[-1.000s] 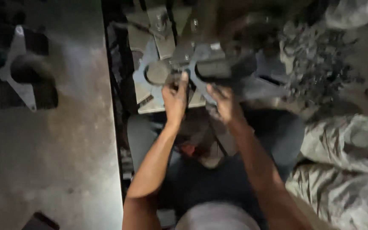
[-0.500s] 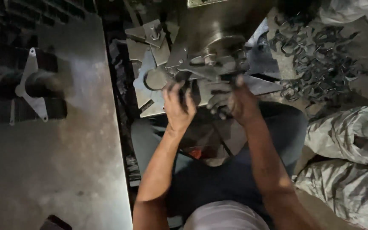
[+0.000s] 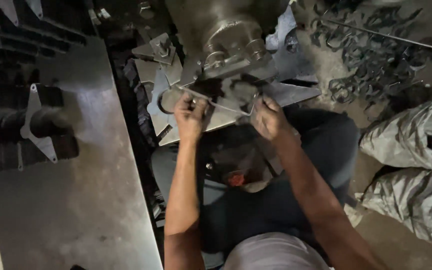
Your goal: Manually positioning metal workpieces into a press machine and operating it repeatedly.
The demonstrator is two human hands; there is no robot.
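My left hand (image 3: 190,116) and my right hand (image 3: 267,117) hold the two ends of a flat cut metal plate (image 3: 221,102) just under the steel head of a press machine (image 3: 226,35). The left fingers pinch the plate's left tip beside a round hole in a metal sheet (image 3: 168,100). The right fingers grip its right corner. The plate sits level, partly in the dark gap under the machine head.
A large steel sheet (image 3: 76,200) covers the left, with a black roller and white bracket (image 3: 31,125) on it. Curled metal scrap (image 3: 371,60) is heaped at the upper right. Striped sacks (image 3: 411,165) lie at the right.
The view has shifted so the machine head sits higher and nearer. Both hands spread apart along the plate, the left staying by the hole, the right moving right.
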